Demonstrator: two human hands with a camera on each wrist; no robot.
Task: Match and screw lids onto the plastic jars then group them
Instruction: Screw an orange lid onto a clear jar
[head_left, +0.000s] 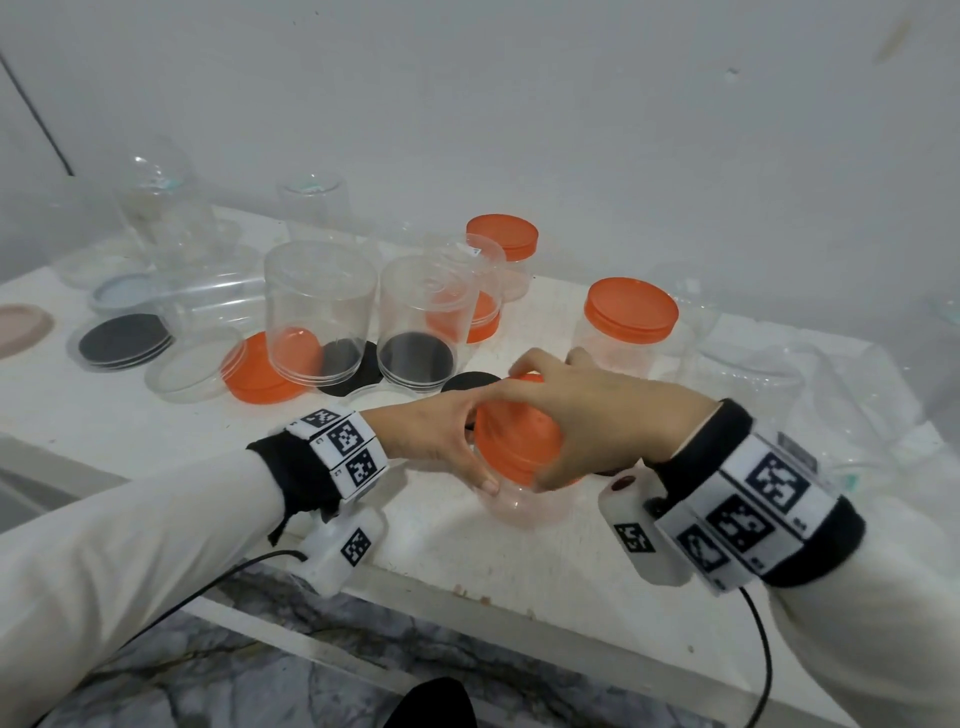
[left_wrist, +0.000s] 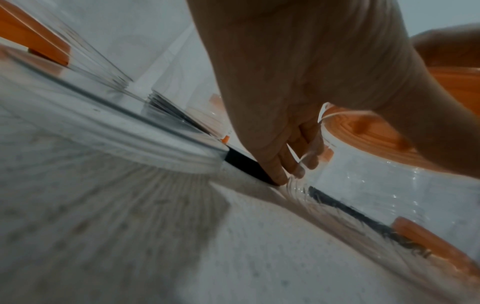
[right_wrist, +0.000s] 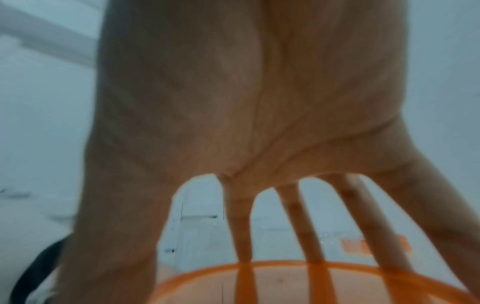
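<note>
Head view shows us at the near edge of a white table (head_left: 156, 431), both hands on one clear jar (head_left: 519, 506) that stands upright there. Our right hand (head_left: 597, 415) arches over its orange lid (head_left: 511, 441), fingers spread and curled down around the rim; the right wrist view shows those fingers (right_wrist: 242, 226) reaching down onto the lid (right_wrist: 285, 283). Our left hand (head_left: 436, 431) wraps the jar's side just under the lid, thumb toward us, fingers curled behind; the left wrist view shows the fingers (left_wrist: 275, 164) against the clear wall (left_wrist: 376, 185).

Farther back stand two tall open jars (head_left: 319, 306) (head_left: 423, 317), with loose orange (head_left: 254, 371) and black lids (head_left: 124, 338) lying flat beside them. Two jars already wearing orange lids (head_left: 628, 312) (head_left: 503, 236) stand behind and to the right, well apart from each other.
</note>
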